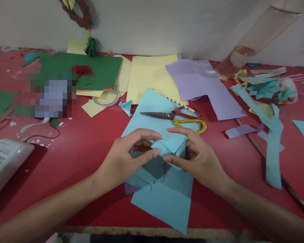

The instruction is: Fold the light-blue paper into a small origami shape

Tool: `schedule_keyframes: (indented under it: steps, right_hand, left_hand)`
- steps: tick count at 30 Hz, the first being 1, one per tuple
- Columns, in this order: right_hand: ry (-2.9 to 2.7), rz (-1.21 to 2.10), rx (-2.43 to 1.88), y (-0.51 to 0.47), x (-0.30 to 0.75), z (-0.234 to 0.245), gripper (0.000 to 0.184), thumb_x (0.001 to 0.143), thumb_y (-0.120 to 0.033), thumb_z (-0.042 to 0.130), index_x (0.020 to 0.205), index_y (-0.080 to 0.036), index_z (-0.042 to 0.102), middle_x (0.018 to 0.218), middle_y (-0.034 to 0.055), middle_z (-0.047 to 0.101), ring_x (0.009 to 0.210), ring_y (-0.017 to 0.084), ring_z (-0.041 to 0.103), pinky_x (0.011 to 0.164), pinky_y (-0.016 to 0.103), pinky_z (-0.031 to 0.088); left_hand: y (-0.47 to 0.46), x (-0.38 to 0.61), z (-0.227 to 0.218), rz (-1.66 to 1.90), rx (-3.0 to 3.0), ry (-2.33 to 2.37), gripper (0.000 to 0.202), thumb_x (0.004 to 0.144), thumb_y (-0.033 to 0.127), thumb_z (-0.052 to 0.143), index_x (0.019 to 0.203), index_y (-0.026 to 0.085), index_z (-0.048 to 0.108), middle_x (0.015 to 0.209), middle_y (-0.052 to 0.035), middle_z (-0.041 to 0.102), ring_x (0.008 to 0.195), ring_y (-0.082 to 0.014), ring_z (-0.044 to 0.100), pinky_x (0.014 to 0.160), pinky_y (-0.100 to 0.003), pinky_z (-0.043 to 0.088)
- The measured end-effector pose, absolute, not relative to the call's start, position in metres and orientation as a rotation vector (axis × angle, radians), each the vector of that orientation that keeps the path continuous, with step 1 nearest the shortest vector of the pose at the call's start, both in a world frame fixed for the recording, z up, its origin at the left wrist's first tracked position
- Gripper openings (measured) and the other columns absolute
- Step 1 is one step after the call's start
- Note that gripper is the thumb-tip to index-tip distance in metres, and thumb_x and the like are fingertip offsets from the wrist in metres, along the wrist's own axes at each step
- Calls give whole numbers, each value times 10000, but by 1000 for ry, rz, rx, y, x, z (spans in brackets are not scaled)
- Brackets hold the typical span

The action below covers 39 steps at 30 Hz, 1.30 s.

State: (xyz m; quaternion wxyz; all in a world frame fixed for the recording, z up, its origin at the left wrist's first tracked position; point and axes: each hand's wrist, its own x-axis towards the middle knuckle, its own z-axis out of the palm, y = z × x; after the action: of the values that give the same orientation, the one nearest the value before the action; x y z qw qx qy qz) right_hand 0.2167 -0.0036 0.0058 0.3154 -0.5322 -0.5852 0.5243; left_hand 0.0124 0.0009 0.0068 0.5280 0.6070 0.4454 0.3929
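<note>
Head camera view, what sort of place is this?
Likely a paper-craft workspace, though whether at home or in a classroom I can't tell. The scissors, folded blue paper and large yellow sheet at a red table suggest it.

Folded lt-blue piece (176, 145): paper, matt, smooth w/ crisp creases. Lilac sheet (192, 74) + green sheet (107, 72): matt paper too. Scissors (174, 115): dull dark metal blades (158, 115), glossy plastic-look handles (204, 125). Tabletop (78, 162): smooth, semi-gloss. Cylinder (266, 28): clear, shiny, glass vs plastic unclear.
</note>
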Motion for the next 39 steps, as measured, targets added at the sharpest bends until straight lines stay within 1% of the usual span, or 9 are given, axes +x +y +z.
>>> schedule_keyframes:
  steps: [4, 8, 15, 20, 25, 29, 32, 36, 39]
  right_hand:
    - [-1480, 1408, -1383, -5, 217, 5, 516, 716, -376, 779, 1147, -299, 506, 615, -52, 574, 516, 137, 581, 433, 229, 474]
    - [-1475, 1423, -1394, -5, 216, 3, 497, 717, -393, 772, 1128, -294, 510, 648, -36, 580, 572, 170, 618, 474, 267, 513]
    - [-1593, 1291, -1424, -6, 218, 2, 481, 700, -434, 775, 1087, -260, 550, 595, -59, 480, 486, 116, 481, 410, 228, 374]
    - [-1583, 1266, -1409, -4, 216, 4, 264, 822, -470, 642, 875, -218, 588, 548, -61, 400, 444, 83, 361, 375, 207, 277]
    - [-1599, 1291, -1405, -4, 215, 5, 290, 840, -447, 633, 720, -192, 566, 541, -56, 400, 446, 67, 331, 380, 199, 244]
    - [-1682, 1293, -1390, -4, 216, 5, 309, 833, -446, 641, 688, -180, 577, 581, -38, 453, 476, 69, 328, 404, 207, 252]
    - [-1731, 1362, -1338, -4, 216, 7, 332, 828, -438, 647, 648, -178, 547, 571, -43, 409, 496, 73, 320, 416, 205, 254]
    - [-1787, 1441, -1293, -4, 215, 10, 274, 797, -410, 690, 691, -180, 587, 585, -43, 452, 513, 74, 377, 426, 189, 299]
    - [-1781, 1459, -1333, -5, 213, 10, 272, 824, -429, 651, 720, -182, 602, 593, -41, 467, 500, 75, 408, 407, 182, 322]
  left_hand:
    - [1, 14, 8, 897, 1265, 1055, 185, 800, 259, 711, 924, 197, 589, 759, 34, 658, 683, -99, 684, 650, -170, 572]
    - [2, 14, 11, 858, 1224, 1095, 165, 815, 278, 690, 868, 175, 573, 716, 30, 653, 628, -98, 678, 603, -168, 572]
    - [1, 14, 10, 851, 1302, 1129, 164, 836, 305, 667, 886, 175, 581, 736, 18, 679, 640, -103, 683, 607, -172, 574]
    - [1, 15, 10, 849, 1323, 1137, 158, 835, 296, 668, 898, 180, 583, 737, 25, 680, 638, -95, 679, 609, -159, 567]
    - [1, 15, 13, 841, 1344, 1120, 133, 843, 292, 656, 872, 177, 595, 736, 28, 675, 636, -87, 671, 603, -152, 554]
    - [2, 14, 14, 830, 1389, 1121, 138, 851, 307, 647, 816, 176, 619, 676, 35, 659, 619, -82, 650, 590, -147, 531]
    - [1, 14, 16, 823, 1469, 1158, 130, 863, 297, 633, 804, 182, 641, 640, 37, 650, 594, -80, 630, 576, -149, 512]
    - [-1, 15, 16, 844, 1517, 1178, 110, 861, 275, 634, 800, 184, 640, 647, 40, 651, 578, -72, 624, 564, -145, 495]
    - [0, 15, 14, 831, 1453, 1141, 140, 866, 315, 625, 827, 181, 631, 663, 31, 654, 575, -83, 634, 557, -159, 504]
